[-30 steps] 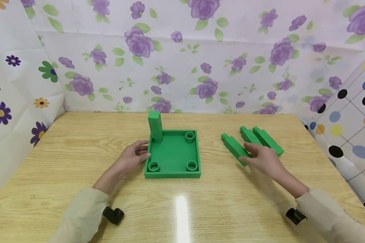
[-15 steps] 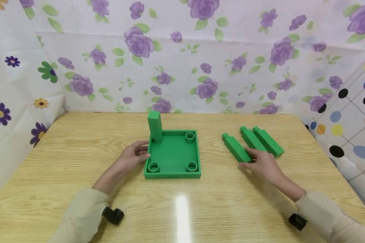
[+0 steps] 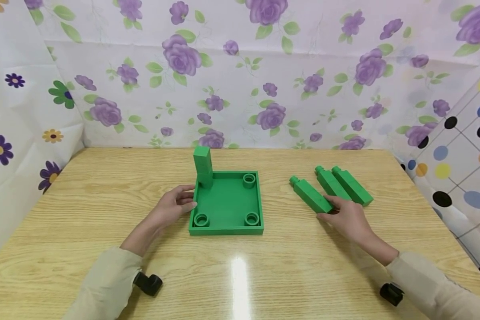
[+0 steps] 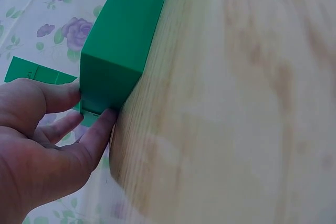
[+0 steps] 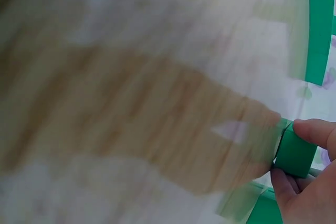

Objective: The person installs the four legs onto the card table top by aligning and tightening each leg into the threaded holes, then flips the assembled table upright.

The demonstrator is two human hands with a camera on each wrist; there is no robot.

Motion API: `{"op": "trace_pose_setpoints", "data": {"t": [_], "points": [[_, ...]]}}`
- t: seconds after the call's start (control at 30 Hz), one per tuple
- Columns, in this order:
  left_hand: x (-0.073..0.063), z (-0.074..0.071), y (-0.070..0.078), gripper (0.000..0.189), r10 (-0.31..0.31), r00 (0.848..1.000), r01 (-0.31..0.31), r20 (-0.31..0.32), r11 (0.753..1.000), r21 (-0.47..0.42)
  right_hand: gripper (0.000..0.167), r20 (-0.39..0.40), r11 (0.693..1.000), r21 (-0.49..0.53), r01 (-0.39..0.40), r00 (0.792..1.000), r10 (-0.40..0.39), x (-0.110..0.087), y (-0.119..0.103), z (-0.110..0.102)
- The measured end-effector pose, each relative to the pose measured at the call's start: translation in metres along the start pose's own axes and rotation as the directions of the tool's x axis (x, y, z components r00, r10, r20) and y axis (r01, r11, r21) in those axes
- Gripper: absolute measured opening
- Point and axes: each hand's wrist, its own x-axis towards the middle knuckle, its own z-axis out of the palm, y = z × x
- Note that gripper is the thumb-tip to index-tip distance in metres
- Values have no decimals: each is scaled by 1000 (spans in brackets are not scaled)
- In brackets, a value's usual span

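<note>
A green tray-like tabletop [image 3: 226, 230] lies on the table with round corner sockets facing up. One green table leg [image 3: 202, 162] stands upright in its far left corner. My left hand [image 3: 172, 206] grips the tabletop's left side, thumb at the rim and fingers partly hidden behind the wall; the left wrist view shows the fingertips at its lower edge. To the right, my right hand [image 3: 350, 220] pinches the near end of a lying table leg [image 3: 310, 194] between thumb and fingers, its peg pointing away. The right wrist view shows the leg's square end [image 5: 295, 153] in this pinch.
Two more green legs, a nearer one [image 3: 331, 183] and an outer one [image 3: 353, 186], lie side by side just beyond the right hand, pegs pointing away. A flowered cloth [image 3: 240, 98] hangs behind the wooden table [image 3: 288, 266]; patterned cloths flank both sides.
My right hand has gone from reaching over the nearest leg to pinching its near end, and the leg has turned slightly. My left hand stays at the tabletop.
</note>
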Motion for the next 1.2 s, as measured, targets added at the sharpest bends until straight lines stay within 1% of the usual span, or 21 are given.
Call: {"op": "trace_pose_setpoints", "data": {"t": [0.2, 0.37, 0.47, 0.57, 0.73, 0.87, 1.03, 1.2], "points": [[0, -1, 0, 54, -4, 1000, 4, -2, 1000, -3, 60, 1, 999, 32, -26, 1000, 26, 0, -5, 0], [-1, 0, 1, 54, -7, 1000, 7, -1, 1000, -7, 56, -31, 999, 36, -14, 999, 15, 3, -11, -1], [0, 0, 0, 54, -10, 1000, 10, -3, 1000, -10, 54, -61, 999, 40, 5, 998, -3, 8, -16, -3], [-1, 0, 0, 54, -9, 1000, 9, -8, 1000, -12, 55, -70, 998, 62, 14, 997, -9, 14, -23, -6], [-1, 0, 0, 54, -7, 1000, 7, -6, 1000, -11, 58, -64, 995, 104, 7, 998, -1, 23, -37, -12], [-1, 0, 0, 53, -2, 1000, 2, -8, 1000, -5, 59, -46, 989, 148, 1, 999, 5, 35, -49, -16], [-1, 0, 0, 53, 0, 1000, 0, -15, 1000, -16, 57, -25, 977, 214, -15, 999, 21, 49, -65, -16], [-1, 0, -1, 53, -2, 1000, 2, -20, 1000, -11, 61, 3, 941, 330, -73, 997, 76, 58, -74, -15]]}}
